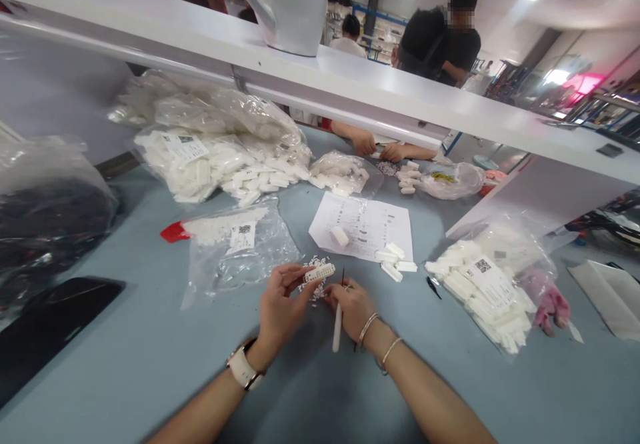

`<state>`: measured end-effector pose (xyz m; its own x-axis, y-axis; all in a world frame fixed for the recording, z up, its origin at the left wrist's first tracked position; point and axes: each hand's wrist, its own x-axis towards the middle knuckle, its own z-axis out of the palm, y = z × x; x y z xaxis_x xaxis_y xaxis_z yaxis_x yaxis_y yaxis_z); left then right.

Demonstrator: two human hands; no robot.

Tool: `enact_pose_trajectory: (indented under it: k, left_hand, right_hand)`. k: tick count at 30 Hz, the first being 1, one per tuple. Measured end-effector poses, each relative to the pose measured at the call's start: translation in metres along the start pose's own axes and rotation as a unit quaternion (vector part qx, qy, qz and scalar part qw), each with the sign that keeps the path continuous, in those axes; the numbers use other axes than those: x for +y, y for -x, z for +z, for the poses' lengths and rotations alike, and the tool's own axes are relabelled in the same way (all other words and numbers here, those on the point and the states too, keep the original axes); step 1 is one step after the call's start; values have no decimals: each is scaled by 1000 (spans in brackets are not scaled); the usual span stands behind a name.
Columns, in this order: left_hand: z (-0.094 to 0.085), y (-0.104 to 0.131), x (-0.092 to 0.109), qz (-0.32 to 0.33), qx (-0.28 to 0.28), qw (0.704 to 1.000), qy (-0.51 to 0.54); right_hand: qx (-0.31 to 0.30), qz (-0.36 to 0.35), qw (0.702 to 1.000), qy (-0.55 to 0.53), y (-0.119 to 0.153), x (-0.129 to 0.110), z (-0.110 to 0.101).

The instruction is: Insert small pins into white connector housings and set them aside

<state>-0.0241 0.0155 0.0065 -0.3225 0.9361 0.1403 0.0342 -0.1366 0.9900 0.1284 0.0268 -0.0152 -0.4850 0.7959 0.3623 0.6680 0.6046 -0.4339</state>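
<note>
In my left hand (281,307) a white multi-hole plastic connector housing (320,273) is pinched between thumb and fingers, its rows of holes facing me. My right hand (354,309) is closed around a slim white-handled pick (337,331), with a thin dark tip pointing up beside the housing. Whether its fingertips also hold a small piece cannot be made out. Beneath and between both hands lies a pile of tiny white pieces (315,294). Several white housings (391,257) lie at the corner of a printed sheet (324,216), and a single housing (339,236) rests on it.
Clear bags of white parts stand at the back left (200,171) and right (480,291). A flatter bag (240,244) lies left of my hands, near a red scoop (175,231). A shelf (380,84) crosses above the table; another person's hands (377,144) work beyond it.
</note>
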Motion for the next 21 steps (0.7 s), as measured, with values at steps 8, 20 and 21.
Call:
enact_pose_trajectory:
  k: [8, 20, 21]
  left_hand:
    - [0, -1, 1, -13, -2, 1000, -8]
    - [-1, -1, -1, -6, 0, 1000, -25]
    - [-1, -1, -1, -8, 1, 1000, -22]
  right_hand:
    - [2, 46, 999, 27, 3, 2, -4]
    - [0, 86, 996, -37, 6, 6, -3]
    - [-2, 91, 995, -29, 6, 7, -3]
